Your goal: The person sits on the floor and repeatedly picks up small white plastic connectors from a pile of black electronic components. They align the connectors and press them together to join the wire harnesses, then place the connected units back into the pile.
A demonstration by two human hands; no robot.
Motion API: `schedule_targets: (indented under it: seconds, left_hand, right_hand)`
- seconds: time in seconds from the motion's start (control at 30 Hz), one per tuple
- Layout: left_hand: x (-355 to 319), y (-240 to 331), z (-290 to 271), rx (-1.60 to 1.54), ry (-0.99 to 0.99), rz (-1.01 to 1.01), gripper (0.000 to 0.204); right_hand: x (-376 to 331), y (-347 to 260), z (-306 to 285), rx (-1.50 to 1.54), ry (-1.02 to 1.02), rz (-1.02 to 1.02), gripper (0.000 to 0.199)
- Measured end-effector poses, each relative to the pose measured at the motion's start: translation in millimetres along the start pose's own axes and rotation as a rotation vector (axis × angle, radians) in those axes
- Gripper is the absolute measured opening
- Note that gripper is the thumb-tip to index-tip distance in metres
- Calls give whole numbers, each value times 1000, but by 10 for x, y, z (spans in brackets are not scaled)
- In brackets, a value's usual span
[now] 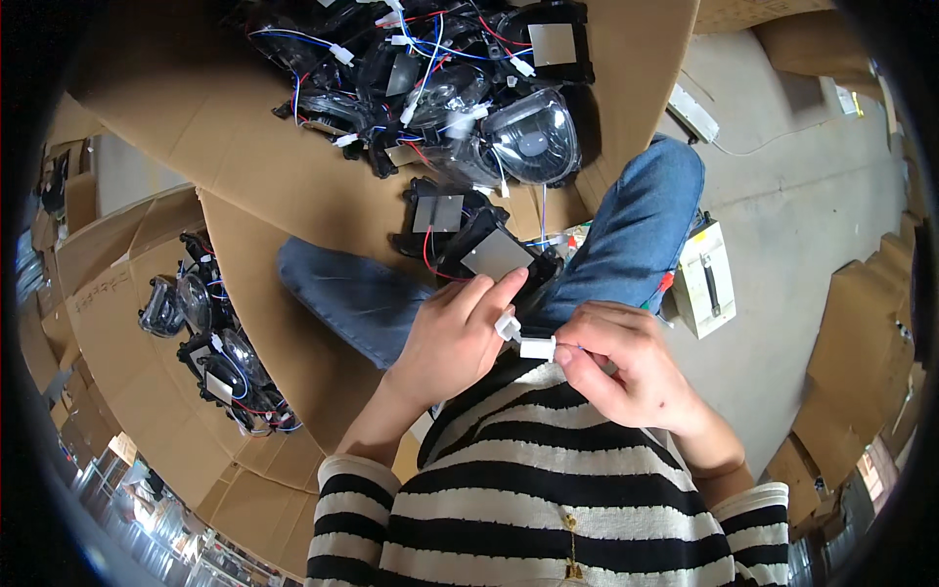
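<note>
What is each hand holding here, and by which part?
The right hand pinches a white plug connector by its rear end, where the wires enter. The left hand holds the mating white connector at its fingertips, thumb against the black lamp unit.

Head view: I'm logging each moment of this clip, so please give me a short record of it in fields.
left hand: grips a black lamp unit resting on the lap
right hand: pinches a white connector
second white connector: next to the first one, by the left hand's fingers
ahead: pile of lamp units on cardboard
person's left: smaller pile of lamp units
</note>
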State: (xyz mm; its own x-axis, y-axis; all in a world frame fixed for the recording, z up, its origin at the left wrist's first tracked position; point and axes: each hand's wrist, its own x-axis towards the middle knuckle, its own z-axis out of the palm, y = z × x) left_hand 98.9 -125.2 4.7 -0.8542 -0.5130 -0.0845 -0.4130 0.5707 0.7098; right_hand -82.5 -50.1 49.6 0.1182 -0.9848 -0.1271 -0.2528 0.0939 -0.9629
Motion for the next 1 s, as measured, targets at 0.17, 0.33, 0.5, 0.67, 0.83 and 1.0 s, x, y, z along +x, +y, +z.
schedule_targets:
  seconds: [0.17,0.33,0.5,0.67,0.83,1.0]
  left_hand:
    - [-47,114,-66,-253,-208,24,39]
    - [-115,110,-171,-454,-492,146,34]
    - [-113,51,-90,-938,-555,305,17]
    - [-72,60,-108,-1077,-590,371,18]
    - [-73,-19,-61,-1091,-663,437,25]
    - [-115,27,11,-1094,-583,412,33]
  right_hand:
    - [-51,29,-95,15,-8,-11,3]
    - [-82,76,-153,70,-98,-52,2]
    - [-119,89,-192,181,-297,-44,3]
    - [-107,71,-135,239,-384,-133,5]
    - [-102,36,-154,128,-432,-152,7]
    - [-120,-7,-66,68,-374,-184,6]
